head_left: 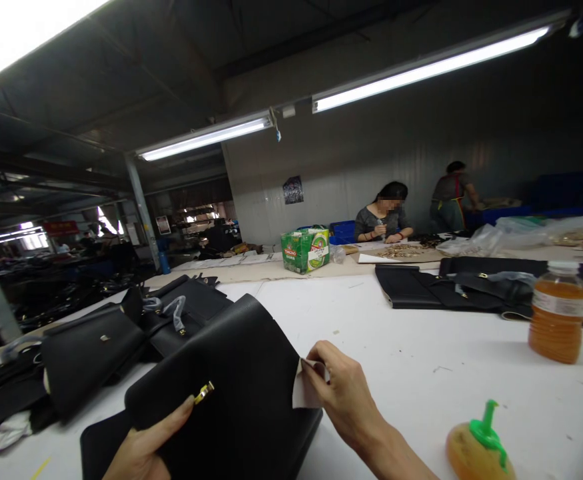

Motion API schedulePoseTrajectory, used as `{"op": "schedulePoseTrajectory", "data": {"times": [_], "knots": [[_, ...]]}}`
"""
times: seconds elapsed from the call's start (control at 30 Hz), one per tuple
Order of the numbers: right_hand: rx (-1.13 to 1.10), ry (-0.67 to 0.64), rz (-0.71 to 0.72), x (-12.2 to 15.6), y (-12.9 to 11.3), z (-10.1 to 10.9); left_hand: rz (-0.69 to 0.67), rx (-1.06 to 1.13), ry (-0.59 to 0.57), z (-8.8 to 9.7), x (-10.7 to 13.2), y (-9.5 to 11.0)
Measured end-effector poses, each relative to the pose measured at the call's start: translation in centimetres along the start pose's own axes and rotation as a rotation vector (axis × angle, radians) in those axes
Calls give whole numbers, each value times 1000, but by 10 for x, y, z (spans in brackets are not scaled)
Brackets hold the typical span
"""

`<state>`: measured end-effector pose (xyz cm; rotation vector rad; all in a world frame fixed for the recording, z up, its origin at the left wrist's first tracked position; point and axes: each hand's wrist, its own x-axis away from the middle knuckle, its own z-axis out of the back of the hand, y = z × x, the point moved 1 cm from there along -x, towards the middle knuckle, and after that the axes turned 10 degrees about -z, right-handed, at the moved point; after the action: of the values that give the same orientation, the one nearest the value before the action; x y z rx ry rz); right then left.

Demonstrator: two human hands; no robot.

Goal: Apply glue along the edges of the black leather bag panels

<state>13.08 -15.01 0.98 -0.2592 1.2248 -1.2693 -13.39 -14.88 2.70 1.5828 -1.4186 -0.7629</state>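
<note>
Nearby, low and left of centre, a black bag (256, 373) tilts over the white worktop (366, 327). The left hand (144, 450) has its thumb at the gold clasp (204, 392); whether its grip is closed cannot be told. The right hand (344, 383) pinches a pale scrap (305, 392) against the bag's right edge.

- Your left hand (144, 448) sits at seven o'clock, its thumb (171, 424) stretched toward two, other digits mostly hidden.
- Your right hand (338, 375) is at five o'clock, curled fingers (324, 351) pinching.
- Your bare right forearm (394, 450) slants toward eleven.
</note>
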Motion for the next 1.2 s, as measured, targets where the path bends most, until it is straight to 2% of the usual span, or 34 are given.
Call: {"op": "schedulePoseTrajectory", "data": {"times": [0.17, 0.4, 0.53, 0.67, 0.8, 1.0, 1.2], "knots": [[29, -9, 36, -4, -2, 0, 90, 32, -29, 1, -1, 2], [103, -19, 42, -5, 2, 0, 55, 14, -30, -2, -1, 3], [160, 70, -19, -9, 17, 7, 34, 8, -34, -2, -1, 3], [186, 188, -85, -12, 32, 23, 49, 1, -52, 0, -3, 3], [180, 262, -104, -9, 33, 38, 96, 16, -72, 1, -8, 2], [62, 181, -20, -6, 23, 44, 77, 0, -49, -5, -8, 1], [41, 166, 70, -2, 13, 45, 96, -11, -27, -8, -6, 3]]}}
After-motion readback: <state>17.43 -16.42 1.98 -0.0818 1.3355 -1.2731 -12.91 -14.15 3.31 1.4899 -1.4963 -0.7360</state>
